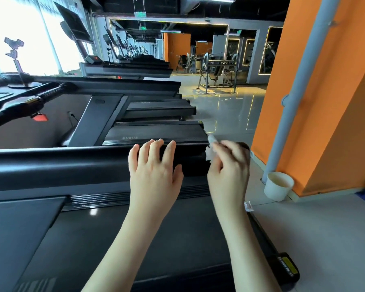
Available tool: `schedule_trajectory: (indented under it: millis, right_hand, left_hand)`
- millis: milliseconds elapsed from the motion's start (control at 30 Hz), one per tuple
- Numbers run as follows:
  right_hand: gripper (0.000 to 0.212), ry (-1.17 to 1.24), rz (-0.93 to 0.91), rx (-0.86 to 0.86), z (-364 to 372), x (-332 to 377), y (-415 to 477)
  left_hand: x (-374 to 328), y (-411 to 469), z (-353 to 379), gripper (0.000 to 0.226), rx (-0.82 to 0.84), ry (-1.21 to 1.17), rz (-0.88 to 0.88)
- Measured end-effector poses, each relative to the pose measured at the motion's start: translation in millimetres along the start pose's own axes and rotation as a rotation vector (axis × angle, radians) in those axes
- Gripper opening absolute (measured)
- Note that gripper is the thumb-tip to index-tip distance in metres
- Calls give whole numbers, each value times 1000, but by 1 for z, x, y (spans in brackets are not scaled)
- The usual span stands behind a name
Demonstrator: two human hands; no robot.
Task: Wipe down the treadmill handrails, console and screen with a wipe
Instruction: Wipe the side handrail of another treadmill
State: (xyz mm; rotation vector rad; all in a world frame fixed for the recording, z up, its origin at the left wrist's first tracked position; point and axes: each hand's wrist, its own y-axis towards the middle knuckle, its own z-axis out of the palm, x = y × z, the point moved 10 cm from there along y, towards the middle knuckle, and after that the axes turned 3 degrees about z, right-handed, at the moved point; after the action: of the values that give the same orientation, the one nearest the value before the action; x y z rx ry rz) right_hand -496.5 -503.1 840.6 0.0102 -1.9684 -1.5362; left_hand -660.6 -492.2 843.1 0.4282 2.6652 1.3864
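left grip (pixel 154 167) flat on handrail (pixel 61 163) | right grip (pixel 230 165) pinching wipe (pixel 209 154), mostly hidden

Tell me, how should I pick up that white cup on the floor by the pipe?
Hold the cup by its side wall, just under the rim, coming from the open floor side nearest us. It stands upright with its mouth up, and the pipe and orange wall crowd its far side.
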Motion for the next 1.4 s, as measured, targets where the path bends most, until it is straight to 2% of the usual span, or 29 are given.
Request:
schedule_trajectory:
  millis: [167,367,500,567,700,833,933,1067,1233,1400]
  right_hand:
    - [33,-1,96,-105,-14,-22,-10]
    - [26,77,-78,-31,-8,-6,-42]
    - [24,69,36,-127,-19,-30,-38]
    - [22,86,37,-104,-14,-28,-50]
    - [23,96,-86,15,0,-20,-63]
    - [22,127,-7,-46,-12,-40,-48]
    - [18,119,-33,-56,-13,-38,-54]
    - [26,132,-91,9,-10,-37,-51]
    - [25,142,-38,-83,-25,-52,-15]
    - [27,145,-135,28,-17,-28,-22]
  left_hand:
    - [-1,-2,0,45,-25,6,0]
    - [-3,-2,-1,43,-62,19,-13]
    - [-3,-3,-1,43,-65,20,-19]
    - [-4,-3,-2,43,-68,20,-24]
    - [-4,-3,-3,42,-79,20,-27]
    - [-3,-3,-3,43,-71,10,-43]
    - [-4,-3,-3,43,-68,2,-66]
    - [-4,-4,-2,43,-62,-6,-96]
    - [-6,-6,-1,47,-34,-1,-151]
    - [-24,4,0,48,1,4,-91]
